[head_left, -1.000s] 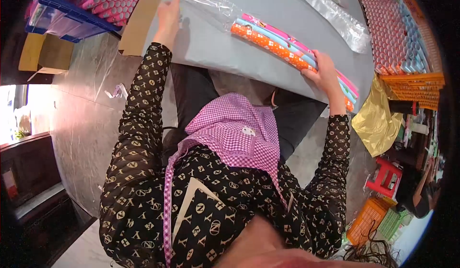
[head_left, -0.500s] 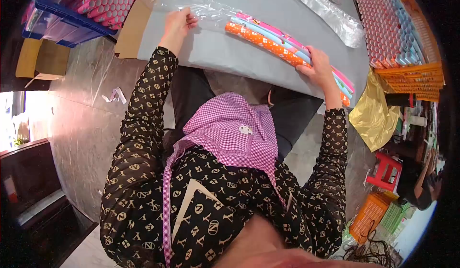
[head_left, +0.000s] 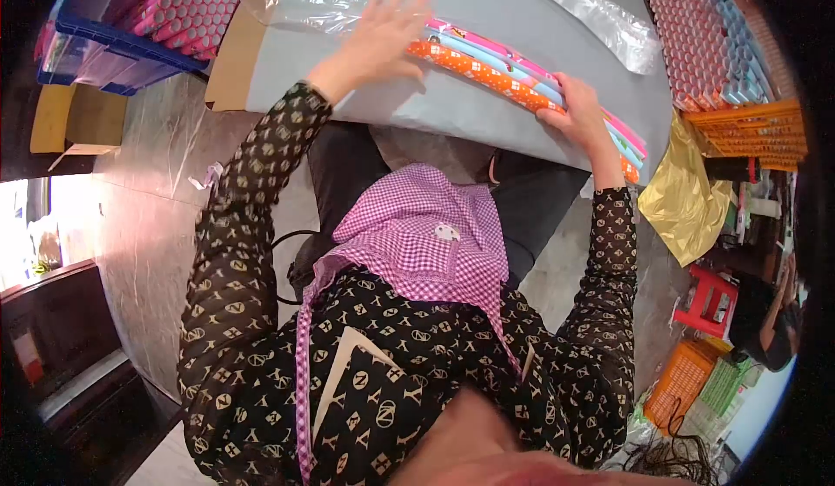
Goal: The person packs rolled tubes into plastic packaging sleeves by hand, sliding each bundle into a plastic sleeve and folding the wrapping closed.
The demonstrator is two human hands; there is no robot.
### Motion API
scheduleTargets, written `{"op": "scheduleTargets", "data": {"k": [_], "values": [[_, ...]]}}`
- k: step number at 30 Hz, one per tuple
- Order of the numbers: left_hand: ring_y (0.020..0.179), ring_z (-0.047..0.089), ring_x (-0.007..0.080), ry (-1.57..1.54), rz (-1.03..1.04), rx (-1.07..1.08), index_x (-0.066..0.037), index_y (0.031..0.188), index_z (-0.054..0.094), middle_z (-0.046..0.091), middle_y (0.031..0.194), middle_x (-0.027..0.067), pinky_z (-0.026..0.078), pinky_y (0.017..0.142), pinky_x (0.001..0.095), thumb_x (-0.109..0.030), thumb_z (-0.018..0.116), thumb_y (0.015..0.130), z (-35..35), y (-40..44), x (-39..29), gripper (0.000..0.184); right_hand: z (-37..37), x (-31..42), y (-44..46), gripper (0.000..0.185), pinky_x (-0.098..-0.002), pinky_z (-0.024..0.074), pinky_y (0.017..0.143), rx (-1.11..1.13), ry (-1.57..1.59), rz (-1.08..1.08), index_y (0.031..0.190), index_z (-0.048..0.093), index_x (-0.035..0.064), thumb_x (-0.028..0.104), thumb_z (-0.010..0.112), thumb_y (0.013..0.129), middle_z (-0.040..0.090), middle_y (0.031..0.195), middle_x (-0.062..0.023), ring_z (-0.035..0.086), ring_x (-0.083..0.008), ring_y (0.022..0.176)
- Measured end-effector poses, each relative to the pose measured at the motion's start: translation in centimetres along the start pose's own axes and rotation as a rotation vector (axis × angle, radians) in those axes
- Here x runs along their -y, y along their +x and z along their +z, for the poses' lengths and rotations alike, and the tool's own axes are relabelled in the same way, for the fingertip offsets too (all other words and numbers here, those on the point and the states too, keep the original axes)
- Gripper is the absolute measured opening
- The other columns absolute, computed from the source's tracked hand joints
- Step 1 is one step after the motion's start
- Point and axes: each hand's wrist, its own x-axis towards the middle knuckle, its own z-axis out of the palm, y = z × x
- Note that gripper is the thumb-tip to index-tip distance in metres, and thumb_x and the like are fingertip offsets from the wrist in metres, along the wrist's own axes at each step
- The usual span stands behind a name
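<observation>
Three patterned wrapping paper rolls lie side by side across the grey table: an orange roll (head_left: 474, 70) nearest me, a light blue roll (head_left: 477, 51) in the middle and a pink roll (head_left: 491, 44) behind. My right hand (head_left: 578, 119) is closed around them toward their right end. Over their left ends my left hand (head_left: 383, 38) is spread flat with its fingers apart, hiding those ends. A clear plastic sleeve (head_left: 317, 18) stretches leftward from under my left hand. How far it covers the rolls I cannot tell.
Silvery plastic sleeves (head_left: 600, 25) lie at the table's back right. A blue crate (head_left: 130, 43) of pink rolls stands at left, an orange crate (head_left: 739, 129) of rolls at right. Gold sheet (head_left: 687, 195) hangs beside the table. A red stool (head_left: 706, 302) is on the floor.
My left hand has moved right from the plastic sleeve to the rolls' left ends, and its fingers have opened out. My right hand keeps its hold on the rolls.
</observation>
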Motion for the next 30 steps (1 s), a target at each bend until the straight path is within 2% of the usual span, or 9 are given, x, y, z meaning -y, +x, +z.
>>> {"op": "scheduleTargets", "data": {"k": [1, 5, 7, 10, 16, 19, 26, 28, 30], "values": [[0.127, 0.038, 0.0356, 0.039, 0.164, 0.069, 0.000, 0.130, 0.042, 0.047, 0.131, 0.0186, 0.028, 0.105, 0.0496, -0.046, 0.077, 0.065, 0.5, 0.9, -0.2, 0.087, -0.1, 0.0, 0.0, 0.062, -0.0421, 0.0382, 0.092, -0.002, -0.006, -0.002, 0.120, 0.050, 0.0042, 0.033, 0.072, 0.070, 0.058, 0.107, -0.0172, 0.052, -0.0347, 0.103], [0.123, 0.043, 0.0340, 0.010, 0.169, 0.238, -0.001, 0.126, 0.046, 0.051, 0.126, 0.0164, 0.030, 0.105, 0.0480, -0.049, 0.077, 0.063, 3.2, 3.4, 0.4, 0.085, -0.1, -0.1, 0.1, 0.061, -0.0425, 0.0387, 0.091, 0.019, -0.024, 0.009, 0.119, 0.050, 0.0041, 0.032, 0.072, 0.069, 0.058, 0.106, -0.0174, 0.052, -0.0347, 0.102], [0.116, 0.048, 0.0323, -0.182, 0.160, 0.419, 0.000, 0.123, 0.046, 0.055, 0.116, 0.0162, 0.032, 0.104, 0.0437, -0.045, 0.078, 0.061, 3.2, 4.2, 0.6, 0.083, -0.4, 0.3, 0.3, 0.061, -0.0436, 0.0396, 0.089, 0.039, 0.008, 0.012, 0.119, 0.050, 0.0040, 0.032, 0.072, 0.069, 0.058, 0.105, -0.0177, 0.052, -0.0356, 0.101], [0.107, 0.052, 0.0315, -0.183, 0.235, 0.308, 0.000, 0.114, 0.049, 0.057, 0.106, 0.0140, 0.037, 0.100, 0.0398, -0.046, 0.078, 0.061, 3.5, 4.2, 0.7, 0.077, -0.5, 0.3, 0.7, 0.062, -0.0434, 0.0404, 0.088, 0.093, -0.003, 0.032, 0.120, 0.050, 0.0037, 0.032, 0.073, 0.069, 0.058, 0.105, -0.0179, 0.052, -0.0357, 0.100], [0.101, 0.053, 0.0303, -0.194, 0.280, 0.266, 0.001, 0.109, 0.050, 0.057, 0.101, 0.0138, 0.041, 0.093, 0.0388, -0.052, 0.075, 0.060, 4.6, 4.8, -0.8, 0.076, -0.3, 0.1, 0.3, 0.062, -0.0426, 0.0391, 0.090, 0.048, -0.001, 0.019, 0.119, 0.050, 0.0028, 0.034, 0.073, 0.071, 0.057, 0.107, -0.0183, 0.051, -0.0353, 0.101], [0.099, 0.054, 0.0302, -0.207, 0.279, 0.238, 0.001, 0.109, 0.050, 0.057, 0.099, 0.0144, 0.041, 0.092, 0.0386, -0.054, 0.074, 0.060, 4.9, 4.8, -1.1, 0.077, -0.1, 0.0, 0.3, 0.063, -0.0422, 0.0406, 0.090, 0.031, 0.039, 0.026, 0.120, 0.050, 0.0030, 0.029, 0.074, 0.068, 0.057, 0.107, -0.0181, 0.051, -0.0351, 0.101], [0.098, 0.054, 0.0308, -0.188, 0.306, 0.222, 0.003, 0.111, 0.049, 0.057, 0.097, 0.0147, 0.041, 0.091, 0.0381, -0.055, 0.070, 0.063, 5.2, 5.2, -2.5, 0.078, 0.3, -0.4, 1.1, 0.061, -0.0422, 0.0398, 0.091, 0.065, 0.023, 0.014, 0.119, 0.050, 0.0037, 0.028, 0.074, 0.069, 0.057, 0.109, -0.0174, 0.051, -0.0355, 0.103], [0.093, 0.056, 0.0279, -0.158, 0.331, 0.154, 0.003, 0.099, 0.052, 0.058, 0.092, 0.0130, 0.042, 0.088, 0.0360, -0.056, 0.071, 0.063, 5.4, 5.3, -3.2, 0.072, 0.6, -0.7, 1.4, 0.060, -0.0426, 0.0396, 0.091, 0.066, 0.033, -0.008, 0.119, 0.050, 0.0044, 0.030, 0.074, 0.069, 0.057, 0.109, -0.0172, 0.051, -0.0355, 0.103], [0.092, 0.056, 0.0280, -0.143, 0.328, 0.137, 0.003, 0.098, 0.052, 0.058, 0.091, 0.0129, 0.042, 0.088, 0.0359, -0.056, 0.071, 0.062, 5.8, 5.5, -4.0, 0.072, 0.8, -0.8, 1.5, 0.061, -0.0427, 0.0396, 0.091, 0.036, 0.031, -0.037, 0.119, 0.050, 0.0046, 0.031, 0.073, 0.070, 0.057, 0.108, -0.0171, 0.051, -0.0354, 0.102]]}}
